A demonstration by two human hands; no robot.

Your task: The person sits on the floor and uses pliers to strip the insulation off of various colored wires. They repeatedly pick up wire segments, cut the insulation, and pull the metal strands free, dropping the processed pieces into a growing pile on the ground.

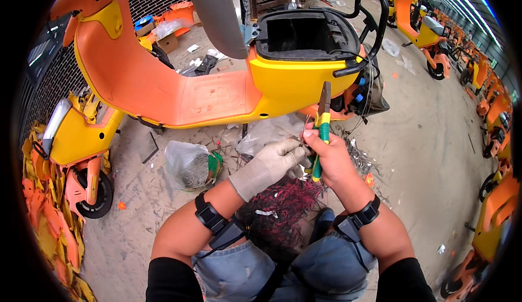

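In my right hand (pixel 336 160), which is bare, is a pair of pliers (pixel 324 118) with green and yellow handles, its dark jaws pointing up toward the scooter. My left hand (pixel 267 165) wears a pale work glove. Its fingers are closed together right beside the right hand, and what they hold, if anything, is hidden. Thin wire ends show by the right thumb. Ahead stands an orange and yellow electric scooter (pixel 272 81), its seat tipped up and its black storage box (pixel 307 34) uncovered. Below my hands lies a heap of dark and red wire scraps (pixel 277 207).
A clear plastic bag (pixel 187 165) of thin wires or ties stands left of my hands. Loose cables and a dark bag (pixel 374 92) hang at the scooter's rear. Yellow and orange panels (pixel 49 209) are piled far left. Rows of scooters (pixel 492 103) line the right side.
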